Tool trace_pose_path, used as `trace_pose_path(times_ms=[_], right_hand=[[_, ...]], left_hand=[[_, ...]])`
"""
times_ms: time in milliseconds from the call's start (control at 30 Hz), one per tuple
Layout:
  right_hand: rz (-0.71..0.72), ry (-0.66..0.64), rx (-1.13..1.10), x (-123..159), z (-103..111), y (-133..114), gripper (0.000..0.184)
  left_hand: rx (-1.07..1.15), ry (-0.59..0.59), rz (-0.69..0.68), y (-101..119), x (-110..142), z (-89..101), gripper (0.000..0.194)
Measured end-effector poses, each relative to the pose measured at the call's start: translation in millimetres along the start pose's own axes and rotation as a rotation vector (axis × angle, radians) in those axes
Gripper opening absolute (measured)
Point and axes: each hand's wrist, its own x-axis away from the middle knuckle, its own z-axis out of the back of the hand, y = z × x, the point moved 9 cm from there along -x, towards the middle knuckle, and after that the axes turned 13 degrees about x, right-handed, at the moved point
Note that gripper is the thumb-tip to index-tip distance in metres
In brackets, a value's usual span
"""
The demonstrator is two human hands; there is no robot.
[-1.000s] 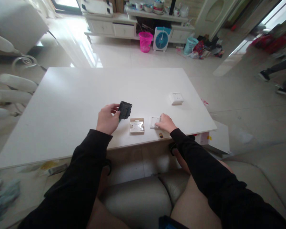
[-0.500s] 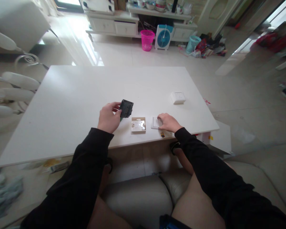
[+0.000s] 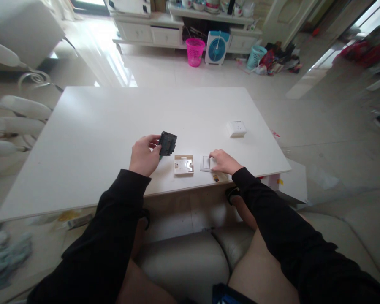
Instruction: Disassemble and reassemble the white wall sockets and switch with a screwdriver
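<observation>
My left hand [image 3: 145, 155] grips a dark square switch module [image 3: 168, 143] by its left edge, holding it above the table with its ribbed back showing. A shallow, open white mounting box [image 3: 183, 165] lies on the table between my hands, near the front edge. Just right of it is a flat white cover plate [image 3: 205, 164], lying on the table. My right hand [image 3: 223, 161] has thumb and fingers curled about the plate's right part, partly hiding it. Close to the table edge, below that hand, lies a small yellow-and-dark piece [image 3: 215, 178].
A white socket box [image 3: 237, 129] stands farther back on the right of the white table [image 3: 120, 118]. An open drawer [image 3: 291, 181] sticks out at the right. Beyond the table are a pink basket [image 3: 195, 52], a blue fan [image 3: 217, 47] and a low cabinet [image 3: 137, 33].
My right hand's fingers have shifted slightly on the cover plate, showing more of its middle. My left hand keeps the dark module in nearly the same place.
</observation>
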Motion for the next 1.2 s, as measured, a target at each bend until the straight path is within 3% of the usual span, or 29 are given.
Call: trace_pose_path(times_ms=[167, 367, 633, 767, 867, 933, 1033, 1200], right_hand=[[0.008, 0.028, -0.043, 0, 3, -2, 0.044], [-0.015, -0.028, -0.019, 2, -7, 1, 0.072], [-0.109, -0.077, 0.077, 9, -2, 8, 0.061], [-0.055, -0.023, 0.095, 15, 0, -20, 0.07], [0.002, -0.021, 0.103, 19, -11, -43, 0.064], [0.024, -0.011, 0.104, 18, -18, -44, 0.058], [0.005, 0.039, 0.056, 14, -23, -15, 0.038], [-0.154, 0.136, 0.001, 16, -19, 60, 0.027]], left_hand=[[0.006, 0.006, 0.005, -1, 0, 0.6, 0.032], [-0.001, 0.001, 0.002, -1, -1, 0.2, 0.033], [0.009, -0.002, 0.003, 0, 1, 0.6, 0.033], [0.014, -0.001, -0.012, -2, -1, -0.6, 0.032], [0.029, 0.003, -0.014, -4, -2, -2.4, 0.031], [0.057, 0.004, -0.004, -7, -3, -4.1, 0.03], [0.121, -0.008, 0.022, -13, -4, -8.3, 0.029], [0.243, -0.039, 0.076, -22, -3, -16.9, 0.026]])
